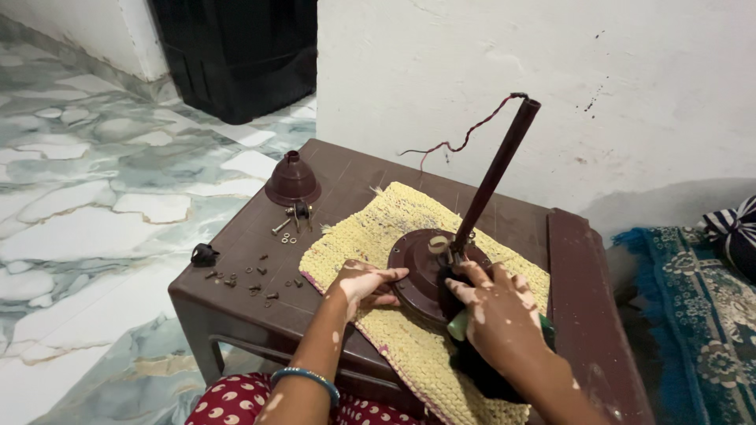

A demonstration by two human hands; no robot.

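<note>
**Fan motor on mat, both hands engaged**

We recorded a round dark-brown ceiling-fan motor housing (421, 271) with a long brown down-rod (496, 169), lying on a yellow woven mat (378, 236) on the brown plastic table (236, 260). Our left hand (364, 285) pressed flat, fingers spread, against its rim. Our right hand (500, 315) gripped a green-handled tool (459, 325). Loose screws (256, 279) and a brown bell-shaped canopy cup (292, 179) lay nearby.

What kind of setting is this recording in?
Probably a room in a home, not a workshop: marble-patterned floor, a low brown plastic table against a plain white wall, and a patterned rug.
</note>
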